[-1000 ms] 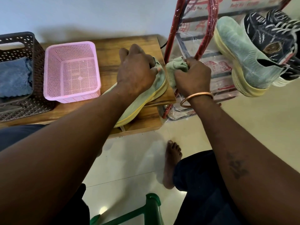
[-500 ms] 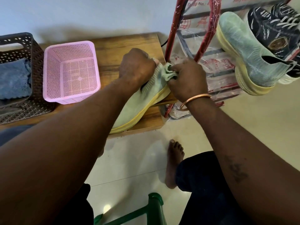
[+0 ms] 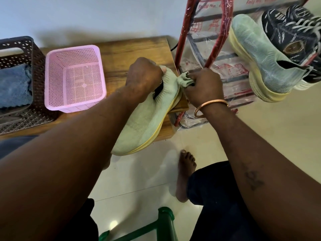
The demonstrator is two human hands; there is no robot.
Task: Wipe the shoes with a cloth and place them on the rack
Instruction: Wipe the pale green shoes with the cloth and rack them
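Left hand [image 3: 144,75]: fingers curled, gripping the shoe [image 3: 144,126] at its collar, by the heel opening. Thumb tip shows at the collar edge.

Right hand [image 3: 203,87]: fingers curled round the cloth [image 3: 185,80], which is bunched up. A bit of cloth sticks out above the knuckles and touches the shoe's heel, just right of the left hand. Bangle [image 3: 210,106] on that wrist.

Shoe: pale green knit, yellow sole. It lies on the right front corner of the worktop [image 3: 132,49], heel away from the person, toe over the front edge. It is tilted, sole edge facing right. Can't tell how much of the sole touches the wood.

Rack [image 3: 185,32]: red frame in clear plastic wrap, on the floor just right of the worktop. A second shoe [image 3: 260,63], same green and yellow, sits on it with its toe up and its sole towards the camera. Dark sneakers [image 3: 291,35] with white laces are right behind, touching it.

Rest of the worktop: pink basket [image 3: 74,77] left of the shoe, apart from it. Dark basket [image 3: 34,54] further left, next to the pink one, holding a blue towel [image 3: 13,86].

Below: bare foot [image 3: 185,173] on the tiled floor, under the right forearm. Green frame [image 3: 161,221] at the bottom edge; can't tell what it belongs to.
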